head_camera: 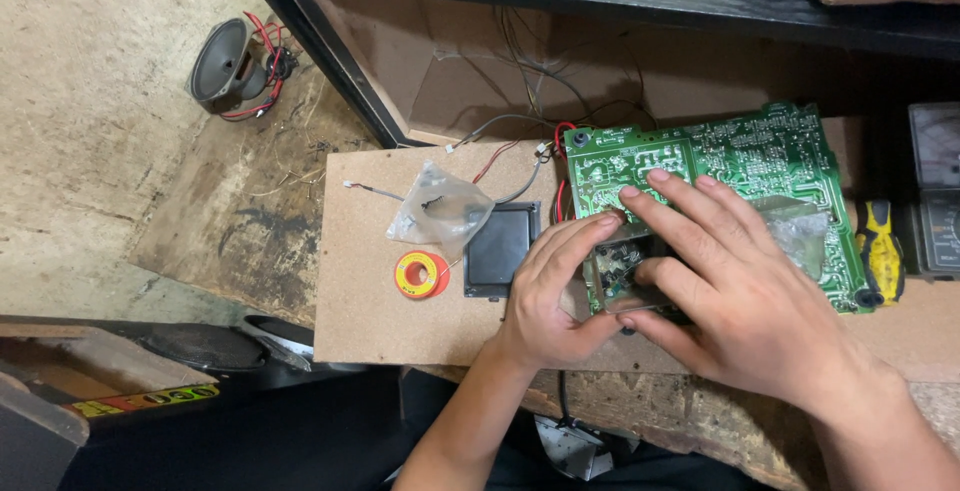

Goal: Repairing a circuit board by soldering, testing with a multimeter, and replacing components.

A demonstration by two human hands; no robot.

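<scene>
A large green circuit board [740, 166] lies flat, solder side up, at the upper right of the frame, its silver traces and joints showing. Against its lower left corner sits a small clear plastic-covered piece [622, 271] holding dark components, pinched between both hands at centre frame and partly hidden by fingers.

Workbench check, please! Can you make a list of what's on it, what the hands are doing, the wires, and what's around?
Surface: brown fibreboard panel, worn.
Job's things: large green circuit board; small part pinched between both hands.
Clutter: solder spool, clear plastic bag, dark square panel, yellow-handled tool, meter.
Hands: left hand and right hand both grip the small part.
Cables: red and grey wires run from the board.
Surroundings: loose speaker on floor; black cabinet frame.
</scene>
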